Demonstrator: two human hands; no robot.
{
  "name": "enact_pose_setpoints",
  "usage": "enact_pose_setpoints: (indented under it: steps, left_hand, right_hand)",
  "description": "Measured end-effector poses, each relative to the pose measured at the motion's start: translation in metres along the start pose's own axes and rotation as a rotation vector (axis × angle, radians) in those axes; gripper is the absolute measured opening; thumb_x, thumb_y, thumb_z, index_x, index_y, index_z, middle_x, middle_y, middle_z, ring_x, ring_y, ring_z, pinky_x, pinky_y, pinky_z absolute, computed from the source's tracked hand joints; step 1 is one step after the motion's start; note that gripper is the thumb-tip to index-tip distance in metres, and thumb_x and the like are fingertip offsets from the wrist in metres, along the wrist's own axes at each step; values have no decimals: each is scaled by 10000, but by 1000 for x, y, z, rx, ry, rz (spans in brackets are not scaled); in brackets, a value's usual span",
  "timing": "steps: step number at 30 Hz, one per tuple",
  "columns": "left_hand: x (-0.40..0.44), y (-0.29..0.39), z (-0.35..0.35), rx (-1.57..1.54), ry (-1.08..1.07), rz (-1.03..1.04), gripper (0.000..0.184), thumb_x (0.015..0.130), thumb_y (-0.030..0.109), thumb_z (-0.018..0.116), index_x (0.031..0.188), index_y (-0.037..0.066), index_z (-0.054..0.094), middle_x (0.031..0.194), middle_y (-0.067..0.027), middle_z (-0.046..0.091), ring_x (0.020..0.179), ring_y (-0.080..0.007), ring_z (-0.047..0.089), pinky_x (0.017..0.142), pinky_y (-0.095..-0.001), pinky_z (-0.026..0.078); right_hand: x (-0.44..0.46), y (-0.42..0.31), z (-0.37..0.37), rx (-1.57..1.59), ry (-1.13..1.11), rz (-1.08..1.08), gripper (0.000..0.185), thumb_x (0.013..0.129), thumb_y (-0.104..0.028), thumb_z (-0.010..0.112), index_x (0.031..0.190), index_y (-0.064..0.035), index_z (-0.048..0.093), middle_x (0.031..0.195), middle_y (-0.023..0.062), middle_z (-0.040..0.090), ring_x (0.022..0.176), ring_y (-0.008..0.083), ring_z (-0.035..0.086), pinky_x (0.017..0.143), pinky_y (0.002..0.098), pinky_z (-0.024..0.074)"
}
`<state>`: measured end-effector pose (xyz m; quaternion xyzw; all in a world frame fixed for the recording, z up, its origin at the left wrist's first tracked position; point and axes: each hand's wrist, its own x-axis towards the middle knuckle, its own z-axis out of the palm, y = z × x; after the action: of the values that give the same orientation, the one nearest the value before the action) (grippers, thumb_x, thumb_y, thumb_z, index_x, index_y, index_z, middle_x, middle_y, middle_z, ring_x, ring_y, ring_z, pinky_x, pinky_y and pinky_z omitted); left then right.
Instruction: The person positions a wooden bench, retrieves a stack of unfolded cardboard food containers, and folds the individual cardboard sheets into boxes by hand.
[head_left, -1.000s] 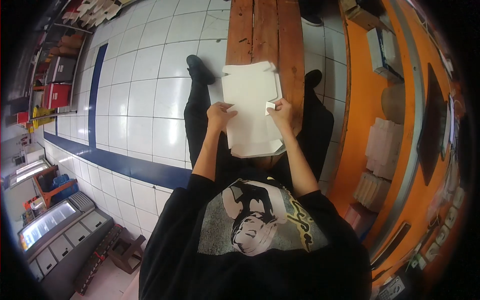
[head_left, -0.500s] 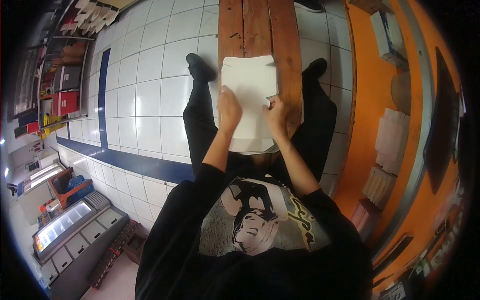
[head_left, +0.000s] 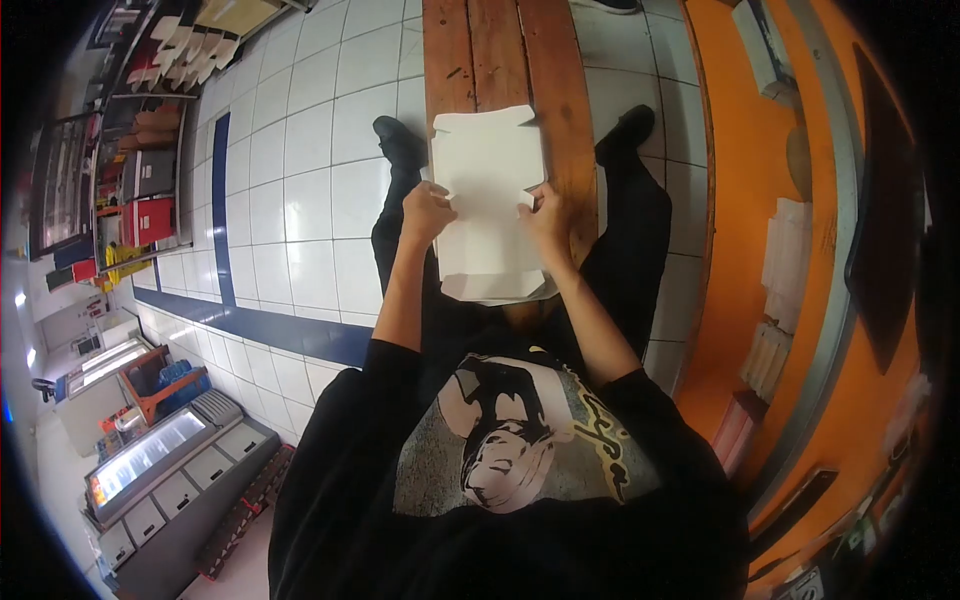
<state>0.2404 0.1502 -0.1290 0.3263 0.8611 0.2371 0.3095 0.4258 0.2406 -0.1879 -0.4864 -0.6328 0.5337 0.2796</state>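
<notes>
A white cardboard sheet [head_left: 490, 235] with cut flaps at its far and near ends lies on the wooden bench [head_left: 570, 110] between my legs. Other sheets show beneath its near edge. On its left edge, my left hand [head_left: 428, 213] is closed, with thumb and fingers pinching the card. My right hand [head_left: 545, 218] grips the right edge at about the same height, its thumb on top beside a small notch.
Orange shelving [head_left: 740, 200] holding folded white cardboard [head_left: 787, 265] runs along the right. At the left are a rack with a red box [head_left: 150, 221] and a glass-topped freezer [head_left: 150, 465]. A shoe [head_left: 612, 5] shows beyond the bench.
My left hand first moved inward over the card, then back out to its left edge. The small flap at my right thumb, raised earlier, no longer stands out. The view has shifted slightly.
</notes>
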Motion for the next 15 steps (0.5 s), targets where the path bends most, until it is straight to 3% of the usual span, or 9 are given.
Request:
enact_pose_setpoints:
  steps: [5, 8, 9, 11, 13, 14, 15]
  left_hand:
    - [8, 17, 15, 158, 42, -42, 352, 564, 63, 806, 837, -34, 607, 743, -140, 673, 710, -224, 685, 605, -326, 545]
    - [0, 35, 40, 427, 338, 435, 60, 672, -51, 542, 718, -21, 518, 743, -208, 589, 655, -402, 586, 597, -474, 470]
    - [0, 44, 55, 399, 367, 366, 81, 688, -47, 525, 768, -43, 515, 738, -214, 584, 668, -414, 582, 602, -478, 465]
    - [5, 41, 64, 366, 401, 284, 117, 703, -44, 508, 818, -65, 512, 733, -220, 579, 682, -426, 578, 608, -483, 459]
    - [11, 30, 69, 432, 418, 362, 245, 715, -32, 519, 945, -110, 490, 762, -236, 598, 716, -444, 599, 629, -488, 476]
    - [9, 17, 54, 507, 390, 513, 331, 738, -12, 531, 1033, -149, 466, 820, -263, 620, 817, -451, 625, 713, -460, 512]
    - [9, 17, 37, 341, 266, 337, 392, 727, 34, 582, 1047, -158, 462, 834, -269, 618, 845, -444, 620, 751, -453, 509]
  right_hand:
    - [2, -4, -8, -71, -65, 46, 189, 679, -27, 687, 845, 14, 606, 704, 158, 615, 669, 311, 618, 631, 379, 473]
    - [3, 0, -3, -128, -39, 63, 204, 679, -28, 707, 854, 16, 611, 706, 157, 618, 676, 298, 623, 633, 373, 475]
    - [4, 3, 0, -131, -50, 61, 204, 679, -28, 707, 854, 16, 611, 706, 157, 618, 676, 298, 623, 633, 373, 475]
    - [4, 3, 1, -122, 9, -83, 182, 679, 12, 719, 789, 15, 574, 596, 60, 569, 532, 143, 551, 496, 308, 419]
    - [5, -1, -4, -126, -27, -86, 181, 692, -3, 728, 786, 16, 575, 619, 66, 587, 543, 143, 564, 495, 309, 424]
    - [4, -3, -7, -124, -55, -79, 183, 704, -17, 737, 783, 17, 576, 641, 73, 605, 554, 143, 576, 495, 311, 429]
    - [6, 0, -9, -130, -52, -84, 183, 704, -17, 737, 783, 17, 576, 641, 73, 605, 554, 143, 576, 495, 311, 429]
